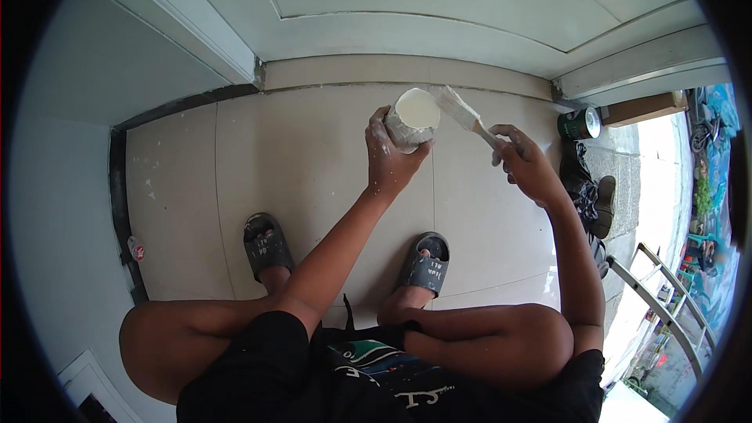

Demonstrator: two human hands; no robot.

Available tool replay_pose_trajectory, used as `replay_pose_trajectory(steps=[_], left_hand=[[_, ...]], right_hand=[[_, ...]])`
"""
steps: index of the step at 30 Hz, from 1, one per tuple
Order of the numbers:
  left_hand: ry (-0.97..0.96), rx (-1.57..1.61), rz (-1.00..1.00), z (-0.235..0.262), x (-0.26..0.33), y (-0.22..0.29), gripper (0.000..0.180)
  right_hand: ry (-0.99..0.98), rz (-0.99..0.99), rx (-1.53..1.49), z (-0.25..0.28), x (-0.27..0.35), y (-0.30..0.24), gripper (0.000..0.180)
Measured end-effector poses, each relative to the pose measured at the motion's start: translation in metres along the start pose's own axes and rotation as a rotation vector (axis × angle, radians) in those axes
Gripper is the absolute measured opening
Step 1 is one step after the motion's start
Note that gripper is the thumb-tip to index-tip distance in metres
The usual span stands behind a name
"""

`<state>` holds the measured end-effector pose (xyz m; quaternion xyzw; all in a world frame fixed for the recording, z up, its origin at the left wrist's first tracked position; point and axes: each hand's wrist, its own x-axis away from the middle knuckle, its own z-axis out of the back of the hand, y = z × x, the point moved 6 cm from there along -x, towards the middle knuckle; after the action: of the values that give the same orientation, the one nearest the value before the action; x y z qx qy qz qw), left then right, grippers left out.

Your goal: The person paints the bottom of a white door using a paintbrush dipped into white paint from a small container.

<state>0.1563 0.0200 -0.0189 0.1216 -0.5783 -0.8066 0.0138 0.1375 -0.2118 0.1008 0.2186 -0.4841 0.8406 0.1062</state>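
The left hand (392, 160) should hold the cup (407, 135) steady while the right hand (526, 163) draws surplus white coating (417, 110) off the brush (473, 121) against the rim. Left fingers and thumb clasp the cup's sides below that rim; right fingers pinch the brush handle, its bristles projecting leftward beyond them, just beside the cup, contact not determinable.

1. Looks like a bldg entrance; home or shop, can't tell.
2. Indoor side: glossy beige lg. floor tiles (313, 141) w/ white specks (150, 185), dark flat skirting (119, 180), pale grey panelled door (439, 39).
3. Open side, R: sunlit grey paving (616, 160), silver metal ladder (650, 301) nr.
4. Work spot too: green cylindrical tin (573, 125), white-coated flat brush (462, 110).
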Motion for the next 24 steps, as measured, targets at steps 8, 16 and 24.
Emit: replay_pose_trajectory(steps=[8,16,24], left_hand=[[-0.009,-0.008,0.133,0.000,0.015,-0.040,0.093],[0.000,-0.007,0.183,0.004,0.048,-0.053,0.089],[-0.016,-0.030,0.239,0.014,0.053,-0.060,0.095]], right_hand=[[0.203,0.058,0.064,0.011,-0.104,0.083,0.033],[0.269,-0.103,0.073,-0.012,-0.225,0.143,0.026],[0.272,-0.156,0.032,-0.027,-0.249,0.133,0.026]])
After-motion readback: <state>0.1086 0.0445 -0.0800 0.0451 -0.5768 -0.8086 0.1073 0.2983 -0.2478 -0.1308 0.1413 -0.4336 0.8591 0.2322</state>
